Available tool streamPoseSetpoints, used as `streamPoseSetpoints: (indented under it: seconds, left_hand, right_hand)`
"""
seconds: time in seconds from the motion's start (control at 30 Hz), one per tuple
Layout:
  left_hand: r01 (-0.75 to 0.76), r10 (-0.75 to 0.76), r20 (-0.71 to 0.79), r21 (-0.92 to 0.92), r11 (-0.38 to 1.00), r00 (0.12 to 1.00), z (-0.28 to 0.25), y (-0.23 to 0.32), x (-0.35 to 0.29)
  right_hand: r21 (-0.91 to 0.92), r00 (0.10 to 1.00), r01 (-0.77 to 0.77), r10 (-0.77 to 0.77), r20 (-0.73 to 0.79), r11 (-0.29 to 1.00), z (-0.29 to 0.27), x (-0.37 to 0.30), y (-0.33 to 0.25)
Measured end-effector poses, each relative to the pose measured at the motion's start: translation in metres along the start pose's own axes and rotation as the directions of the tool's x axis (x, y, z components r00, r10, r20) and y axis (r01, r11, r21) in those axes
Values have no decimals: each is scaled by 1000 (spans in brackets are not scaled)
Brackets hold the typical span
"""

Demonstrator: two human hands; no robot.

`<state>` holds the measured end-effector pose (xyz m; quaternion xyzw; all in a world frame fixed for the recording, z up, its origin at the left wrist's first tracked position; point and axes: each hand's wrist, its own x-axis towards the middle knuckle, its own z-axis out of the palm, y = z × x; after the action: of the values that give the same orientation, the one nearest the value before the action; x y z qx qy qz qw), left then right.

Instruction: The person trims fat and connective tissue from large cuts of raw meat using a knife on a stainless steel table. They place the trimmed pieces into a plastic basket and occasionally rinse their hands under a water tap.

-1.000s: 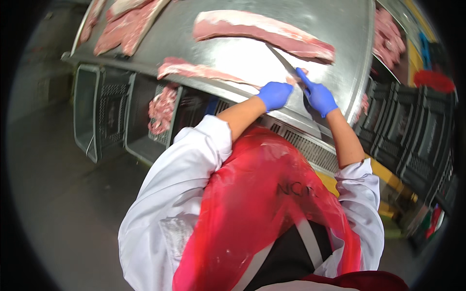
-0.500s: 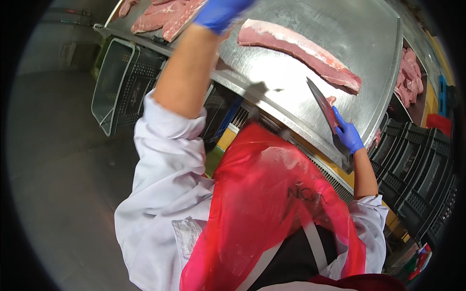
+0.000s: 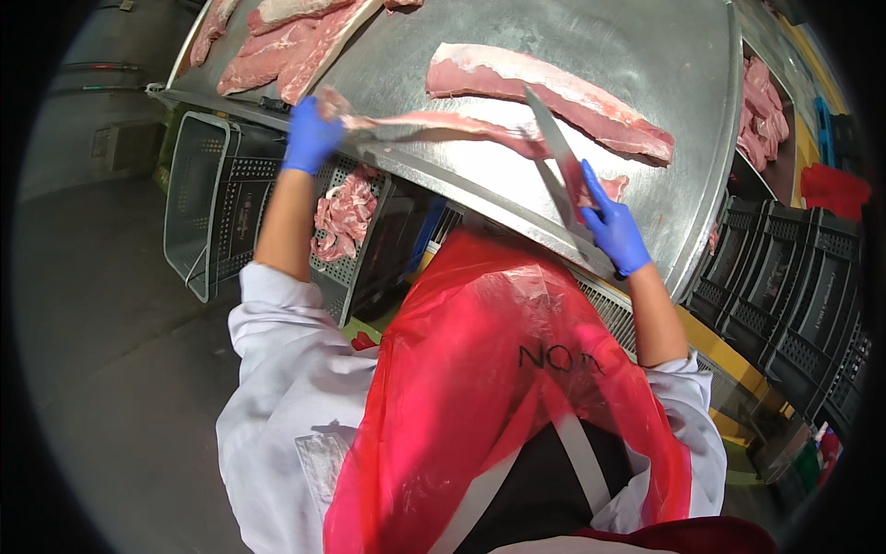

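Observation:
My left hand, in a blue glove, is closed around one end of a long thin strip of meat at the table's near edge. The strip stretches rightward over the metal tabletop, its far end by the blade. My right hand, also gloved in blue, grips a knife whose tip points away and to the left; its handle is mostly hidden by the fingers. Beyond the knife lies a long pork loin with a pale fat layer. A small meat scrap rests beside my right hand.
Several larger meat pieces lie at the table's far left. Below the left edge stand a grey crate and a perforated crate holding meat trimmings. At right are a container of meat and stacked dark crates.
My left hand has come down and left to the near edge, now drawing out the meat strip. My right hand and the knife have shifted slightly left. The trimmings crate has come into view.

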<state>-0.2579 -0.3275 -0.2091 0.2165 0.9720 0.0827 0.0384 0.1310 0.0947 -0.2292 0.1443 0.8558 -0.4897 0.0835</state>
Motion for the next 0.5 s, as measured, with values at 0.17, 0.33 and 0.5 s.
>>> streamPoseSetpoints:
  seconds: [0.17, 0.33, 0.5]
  left_hand:
    - [-464, 422, -206, -247, 851, 883, 139, 119, -24]
    - [-395, 397, 117, -41, 918, 910, 157, 146, -26]
    - [-230, 293, 203, -285, 930, 934, 147, 143, -48]
  right_hand:
    - [-204, 992, -52, 74, 99, 978, 69, 68, -30]
    - [-321, 989, -32, 76, 126, 947, 82, 85, -13]
    - [-398, 990, 12, 44, 133, 917, 71, 67, -22]
